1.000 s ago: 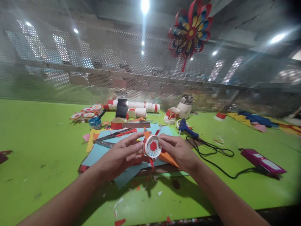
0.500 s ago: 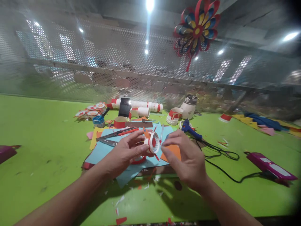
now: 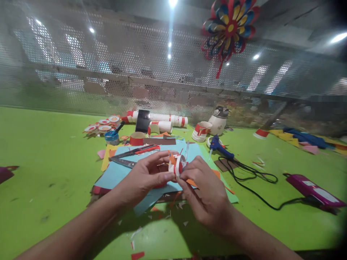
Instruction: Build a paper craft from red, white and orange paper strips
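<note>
My left hand (image 3: 151, 169) grips a small white-and-red paper ring (image 3: 176, 165) with an orange pointed piece (image 3: 171, 157) on its upper edge. The ring's round face, with a red centre, is tilted to the right. Against that face my right hand (image 3: 202, 184) has its fingers pinched together; whatever sits between the fingertips is hidden. Blue paper sheets (image 3: 111, 177) lie under both hands. Scissors (image 3: 124, 163) with red handles rest on the sheets, left of the ring.
At the right, a blue glue gun (image 3: 221, 147) with a black cord leads toward a magenta power strip (image 3: 311, 189). Behind the sheets stand a blue paint jar (image 3: 112, 137), a red-and-white cardboard tube (image 3: 202, 130) and a black phone (image 3: 142, 121). Paper scraps (image 3: 137, 255) litter the front.
My right hand has moved left onto the ring, its fingers closing at the face. The ring has turned so its face shows less. The view has shifted slightly.
</note>
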Demonstrator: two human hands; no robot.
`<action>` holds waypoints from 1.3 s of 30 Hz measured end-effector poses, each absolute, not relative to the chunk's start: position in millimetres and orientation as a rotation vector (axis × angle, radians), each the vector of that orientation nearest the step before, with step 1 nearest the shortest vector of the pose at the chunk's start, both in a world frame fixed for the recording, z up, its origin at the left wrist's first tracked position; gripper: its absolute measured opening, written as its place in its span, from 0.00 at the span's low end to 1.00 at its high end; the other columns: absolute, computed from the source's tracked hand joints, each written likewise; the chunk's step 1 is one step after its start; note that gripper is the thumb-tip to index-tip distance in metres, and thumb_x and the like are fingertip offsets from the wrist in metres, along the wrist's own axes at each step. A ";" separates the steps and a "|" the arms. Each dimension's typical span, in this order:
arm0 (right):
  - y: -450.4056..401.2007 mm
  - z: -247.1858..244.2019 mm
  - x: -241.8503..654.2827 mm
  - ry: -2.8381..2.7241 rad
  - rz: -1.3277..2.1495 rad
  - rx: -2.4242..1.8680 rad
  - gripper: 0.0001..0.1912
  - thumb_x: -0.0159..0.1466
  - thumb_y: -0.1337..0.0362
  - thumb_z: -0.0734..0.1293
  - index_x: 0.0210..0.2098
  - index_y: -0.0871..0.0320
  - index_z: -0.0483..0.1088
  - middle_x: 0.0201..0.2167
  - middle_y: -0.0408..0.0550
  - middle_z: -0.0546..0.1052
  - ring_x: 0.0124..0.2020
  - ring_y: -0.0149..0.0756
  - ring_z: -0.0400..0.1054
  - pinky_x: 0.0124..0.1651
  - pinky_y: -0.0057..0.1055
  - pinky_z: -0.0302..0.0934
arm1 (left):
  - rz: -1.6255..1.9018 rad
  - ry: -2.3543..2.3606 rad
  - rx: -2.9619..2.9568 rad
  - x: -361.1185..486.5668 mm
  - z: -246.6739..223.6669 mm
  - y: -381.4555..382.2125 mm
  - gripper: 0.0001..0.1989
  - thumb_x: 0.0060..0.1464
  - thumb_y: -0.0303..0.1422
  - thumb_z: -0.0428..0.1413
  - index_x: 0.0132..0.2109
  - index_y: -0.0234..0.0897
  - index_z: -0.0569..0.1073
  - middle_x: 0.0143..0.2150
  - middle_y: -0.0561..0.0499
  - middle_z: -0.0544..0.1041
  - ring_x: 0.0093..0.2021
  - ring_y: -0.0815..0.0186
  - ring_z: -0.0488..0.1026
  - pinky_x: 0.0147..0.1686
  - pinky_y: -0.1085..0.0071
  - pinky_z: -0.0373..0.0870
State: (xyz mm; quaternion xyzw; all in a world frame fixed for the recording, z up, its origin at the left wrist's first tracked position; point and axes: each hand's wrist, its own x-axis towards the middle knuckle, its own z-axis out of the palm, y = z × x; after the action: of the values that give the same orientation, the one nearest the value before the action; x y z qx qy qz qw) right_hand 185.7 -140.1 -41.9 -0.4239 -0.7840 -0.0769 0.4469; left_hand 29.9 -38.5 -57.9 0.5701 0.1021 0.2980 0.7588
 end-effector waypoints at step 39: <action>-149.3 -43.9 176.8 -1.841 -0.207 -1.035 0.09 0.61 0.79 0.59 0.33 0.60 0.60 0.29 0.48 0.66 0.33 0.36 0.58 0.35 0.37 0.55 | 0.711 0.092 1.192 31.5 -49.6 -48.0 0.22 0.47 0.19 0.62 0.48 0.43 0.78 0.41 0.49 0.82 0.40 0.67 0.78 0.40 0.74 0.74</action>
State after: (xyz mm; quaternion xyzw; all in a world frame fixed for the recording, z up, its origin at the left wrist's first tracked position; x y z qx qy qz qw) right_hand 176.8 -149.3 -43.9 -0.4256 -0.7574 -0.0852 0.4878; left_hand 31.5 -48.0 -49.6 0.5493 0.0424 0.3275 0.7676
